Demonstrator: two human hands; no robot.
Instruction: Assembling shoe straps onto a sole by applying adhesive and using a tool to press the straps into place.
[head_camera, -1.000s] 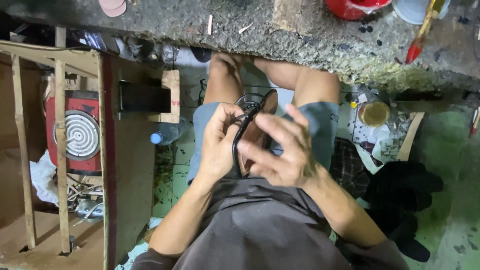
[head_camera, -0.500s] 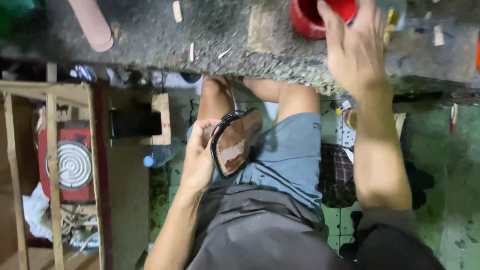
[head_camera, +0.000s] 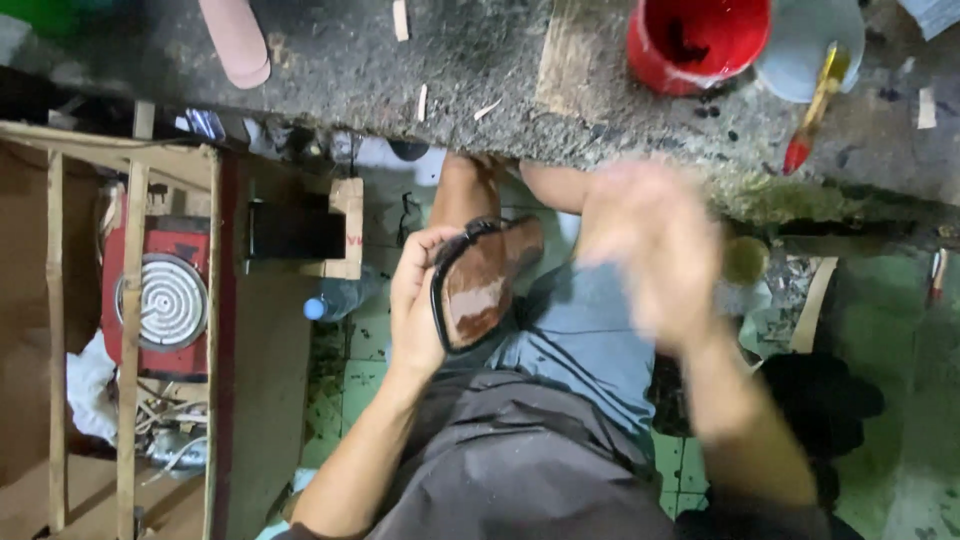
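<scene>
- Our left hand (head_camera: 418, 300) gripped the brown leather shoe (head_camera: 482, 290), sole up with a black rim, above our lap.
- Our right hand (head_camera: 650, 250) hovered blurred beside the shoe; we could not tell its fingers' state.
- A red plastic bucket (head_camera: 700, 40) stood on the grey stone bench (head_camera: 400, 80).

Shoe (head_camera: 485, 290): brown sole, glossy patches, black edge band. Pot (head_camera: 700, 40) at 1 o'clock: red, dark residue inside. Brush (head_camera: 815, 110): yellow handle, red tip. Surface (head_camera: 470, 90): mottled grey. Hotplate (head_camera: 160, 300) at 9 o'clock: red body, silver spiral coil. Shorts (head_camera: 590, 340): blue-grey. Floor tiles (head_camera: 365, 380): green. Bottle cap (head_camera: 315, 308): blue.
</scene>
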